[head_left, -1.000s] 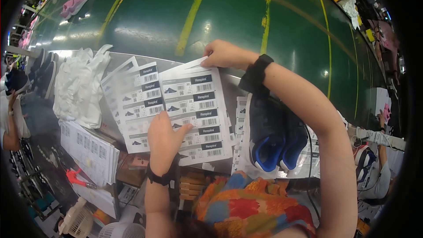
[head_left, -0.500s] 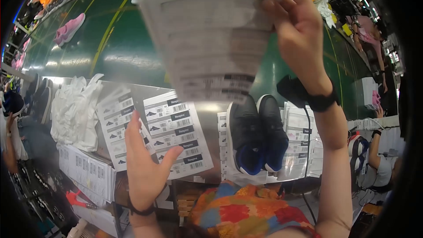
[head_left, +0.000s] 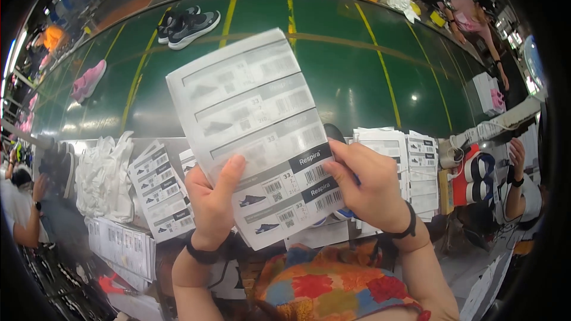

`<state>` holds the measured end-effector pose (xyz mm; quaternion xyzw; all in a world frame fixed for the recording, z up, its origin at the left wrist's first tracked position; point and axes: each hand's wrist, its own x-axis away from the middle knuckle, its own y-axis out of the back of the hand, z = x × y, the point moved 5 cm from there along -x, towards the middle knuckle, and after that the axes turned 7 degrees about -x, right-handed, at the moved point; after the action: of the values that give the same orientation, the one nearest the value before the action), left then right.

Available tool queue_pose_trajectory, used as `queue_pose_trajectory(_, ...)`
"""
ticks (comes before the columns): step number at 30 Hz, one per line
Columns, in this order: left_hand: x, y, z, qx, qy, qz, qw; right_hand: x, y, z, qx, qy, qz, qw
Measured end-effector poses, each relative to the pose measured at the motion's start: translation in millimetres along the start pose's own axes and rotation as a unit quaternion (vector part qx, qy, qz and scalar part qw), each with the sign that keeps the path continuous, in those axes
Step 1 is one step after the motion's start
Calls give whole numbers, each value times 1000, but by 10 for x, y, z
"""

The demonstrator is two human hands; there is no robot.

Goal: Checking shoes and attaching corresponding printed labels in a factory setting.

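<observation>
A white sheet of shoe-box labels (head_left: 244,137) is held up in front of me, tilted. Its lower rows are crisp, with small shoe pictures and barcodes, while the upper rows look pale. My left hand (head_left: 211,205) grips its left edge with the thumb on top. At the right edge, my right hand (head_left: 373,187) pinches the sheet between thumb and fingers, beside the lower labels. Behind the sheet, the pair of dark shoes (head_left: 332,132) is mostly hidden; a bit of toe and some blue show. Another label sheet (head_left: 160,187) lies on the bench at left.
Beyond the bench runs a green conveyor belt (head_left: 339,83) with yellow lines, carrying grey-black sneakers (head_left: 193,28) and a pink shoe (head_left: 89,80). White crumpled wraps (head_left: 104,175) lie left, above stacked label sheets (head_left: 122,246). More label sheets (head_left: 422,166) lie right. Co-workers stand at both sides.
The label sheet has come down and nearer, turning so its lower labels face me. My left hand has moved from above the bench sheets onto it. My right hand has dropped to its lower right edge.
</observation>
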<state>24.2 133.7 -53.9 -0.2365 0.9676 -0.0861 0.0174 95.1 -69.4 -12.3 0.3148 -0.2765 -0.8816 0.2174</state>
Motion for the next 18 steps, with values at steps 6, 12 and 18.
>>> queue_pose_trajectory(6, 80, -286, 87, 55, 22, 2, 998, 341, 32, -18, 150, 79, -125, 978)
queue_pose_trajectory(12, 175, -474, 154, 86, 46, -7, 995, 520, 152, -27, 132, 110, -155, 973)
queue_pose_trajectory(18, 275, -598, 127, 57, 36, 44, 997, 654, 364, -219, -121, -104, -212, 964)
